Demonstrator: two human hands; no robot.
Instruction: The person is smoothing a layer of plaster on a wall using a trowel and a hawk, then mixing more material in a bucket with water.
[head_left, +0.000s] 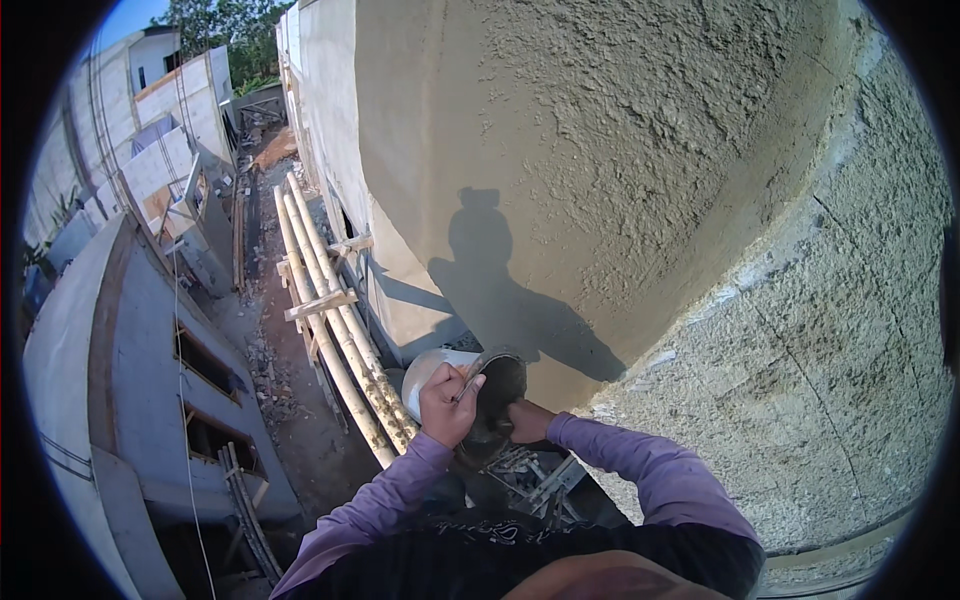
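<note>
My left hand (447,405) is closed on the rim of a tilted, mortar-smeared bucket (508,378) in front of my body. The bucket's dark mouth faces up toward me. At its right side, my right hand (528,421) reaches to the opening with fingers curled; whatever they hold is hidden. A pale rounded container (420,378) shows just behind my left hand. Beyond the bucket rises a wall (400,100) with wet grey plaster, smooth at the left and rough (640,130) farther right. My shadow falls on it.
Bamboo poles (335,310) with wooden crosspieces (320,304) run along the left of the wall, high above a rubble-strewn alley (285,350). A grey building (150,380) with window openings stands across the alley. A thin line (180,340) hangs at the left. Rough dry plaster (780,400) covers the right.
</note>
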